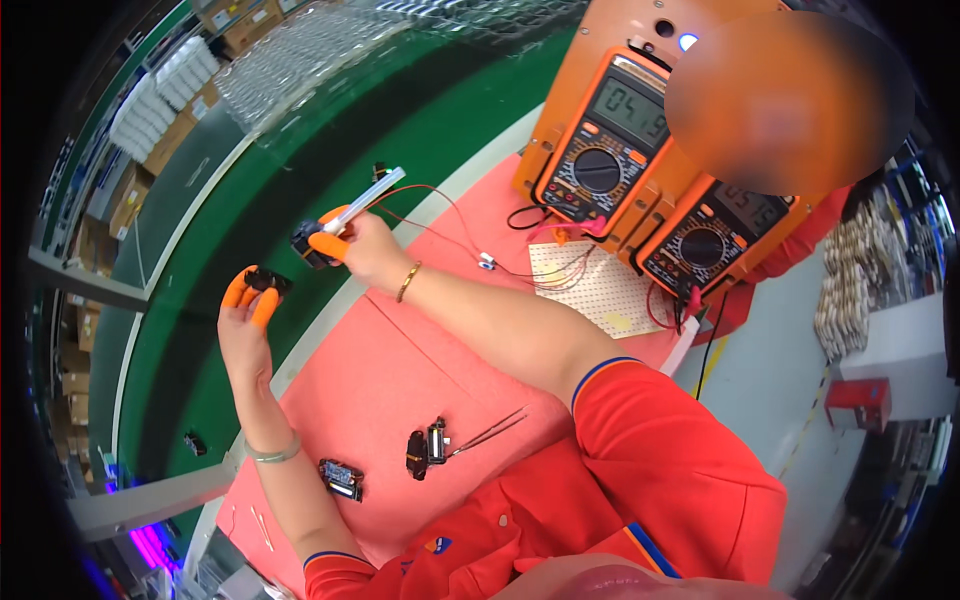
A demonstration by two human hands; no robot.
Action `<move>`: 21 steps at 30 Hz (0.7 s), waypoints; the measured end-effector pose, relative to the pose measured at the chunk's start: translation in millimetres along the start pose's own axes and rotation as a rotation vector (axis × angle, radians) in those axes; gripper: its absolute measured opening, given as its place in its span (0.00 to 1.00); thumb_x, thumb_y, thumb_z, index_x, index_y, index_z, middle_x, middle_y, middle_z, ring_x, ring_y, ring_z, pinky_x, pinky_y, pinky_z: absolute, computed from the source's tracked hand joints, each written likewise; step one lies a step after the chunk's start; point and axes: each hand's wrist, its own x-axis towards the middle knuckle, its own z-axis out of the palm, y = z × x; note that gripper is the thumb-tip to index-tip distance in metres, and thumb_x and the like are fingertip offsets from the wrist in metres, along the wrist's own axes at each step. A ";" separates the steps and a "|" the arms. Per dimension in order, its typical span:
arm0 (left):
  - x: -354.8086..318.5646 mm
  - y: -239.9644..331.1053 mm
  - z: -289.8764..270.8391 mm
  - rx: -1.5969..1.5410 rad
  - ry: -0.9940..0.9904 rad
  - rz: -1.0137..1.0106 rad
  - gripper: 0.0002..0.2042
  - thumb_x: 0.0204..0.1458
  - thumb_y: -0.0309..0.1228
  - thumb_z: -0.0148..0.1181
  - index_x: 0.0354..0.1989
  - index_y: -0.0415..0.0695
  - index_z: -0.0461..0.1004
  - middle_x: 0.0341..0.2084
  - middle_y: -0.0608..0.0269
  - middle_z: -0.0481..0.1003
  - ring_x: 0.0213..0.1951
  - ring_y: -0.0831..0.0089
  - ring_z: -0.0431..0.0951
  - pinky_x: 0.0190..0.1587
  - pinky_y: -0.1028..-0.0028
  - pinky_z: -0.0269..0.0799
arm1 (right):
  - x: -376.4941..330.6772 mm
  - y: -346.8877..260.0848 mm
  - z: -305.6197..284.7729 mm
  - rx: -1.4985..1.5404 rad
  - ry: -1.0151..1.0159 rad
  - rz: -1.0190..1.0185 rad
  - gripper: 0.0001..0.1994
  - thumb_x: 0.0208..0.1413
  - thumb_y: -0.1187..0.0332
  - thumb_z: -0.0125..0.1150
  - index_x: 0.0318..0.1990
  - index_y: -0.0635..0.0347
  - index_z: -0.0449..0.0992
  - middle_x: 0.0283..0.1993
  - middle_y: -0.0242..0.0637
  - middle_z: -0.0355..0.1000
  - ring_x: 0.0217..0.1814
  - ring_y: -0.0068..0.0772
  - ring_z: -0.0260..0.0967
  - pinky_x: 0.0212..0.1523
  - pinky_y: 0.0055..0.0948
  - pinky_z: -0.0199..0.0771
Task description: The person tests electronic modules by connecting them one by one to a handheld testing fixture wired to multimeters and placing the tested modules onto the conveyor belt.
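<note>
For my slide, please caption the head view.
Orange-capped left fingers hold a small black part, right fingers another dark part, with two digital multimeters at upper right.

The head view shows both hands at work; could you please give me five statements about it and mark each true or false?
1. The left hand holds a black part. True.
2. The right hand holds a pen-shaped tool. True.
3. The right wrist is bare. False: a gold bracelet is on it.
4. The blue part lies on the green surface. False: it lies on the pink mat.
5. Two orange meters stand side by side. True.
</note>
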 end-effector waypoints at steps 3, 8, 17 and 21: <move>9.6 -11.6 21.1 -0.269 -0.064 -0.104 0.17 0.43 0.17 0.50 0.45 0.37 0.64 0.37 0.61 0.68 0.37 0.72 0.69 0.40 0.82 0.65 | 2.1 -3.2 1.4 -0.005 0.017 -0.002 0.09 0.45 0.74 0.56 0.34 0.64 0.66 0.26 0.31 0.66 0.26 0.17 0.62 0.26 0.18 0.64; -5.9 -17.7 16.1 -0.246 -0.147 -0.109 0.17 0.43 0.20 0.53 0.44 0.37 0.65 0.36 0.61 0.69 0.37 0.74 0.69 0.42 0.80 0.64 | 1.0 15.1 9.0 -0.139 -0.069 -0.018 0.08 0.44 0.74 0.56 0.33 0.63 0.67 0.28 0.31 0.66 0.29 0.18 0.63 0.29 0.19 0.65; -4.2 -19.9 12.5 -0.349 -0.097 -0.090 0.13 0.43 0.23 0.54 0.40 0.36 0.68 0.34 0.62 0.70 0.38 0.77 0.68 0.43 0.79 0.62 | -4.0 -7.1 18.8 -0.100 -0.061 0.049 0.07 0.50 0.72 0.50 0.36 0.64 0.65 0.30 0.33 0.67 0.32 0.20 0.64 0.32 0.21 0.68; -2.9 -26.7 13.1 -0.381 -0.115 -0.124 0.12 0.44 0.23 0.54 0.39 0.36 0.68 0.34 0.61 0.70 0.37 0.77 0.69 0.43 0.79 0.63 | -10.3 9.0 26.2 -0.151 -0.167 -0.017 0.08 0.50 0.72 0.51 0.36 0.64 0.65 0.33 0.34 0.67 0.33 0.21 0.65 0.34 0.21 0.68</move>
